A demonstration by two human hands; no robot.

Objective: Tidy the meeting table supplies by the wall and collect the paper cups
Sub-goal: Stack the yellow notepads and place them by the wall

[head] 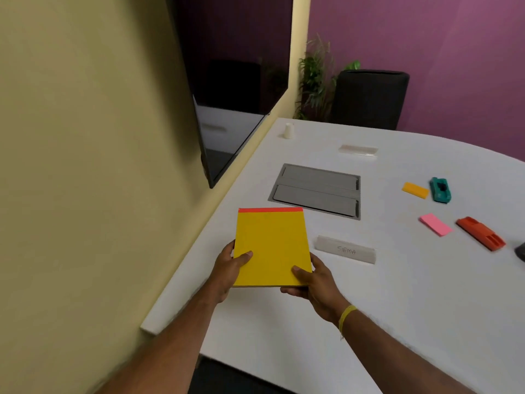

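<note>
White surface runs along the wall. Over its near stretch sits the yellow notepad, red strip at the top. The left hand grips its lower left corner, the right hand the lower right, thumbs on top. Far back near the wall, one paper cup stands upside down.

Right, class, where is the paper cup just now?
In the head view, the paper cup stands at the far left corner of the table, by the wall, beyond the grey cable hatch.
</note>
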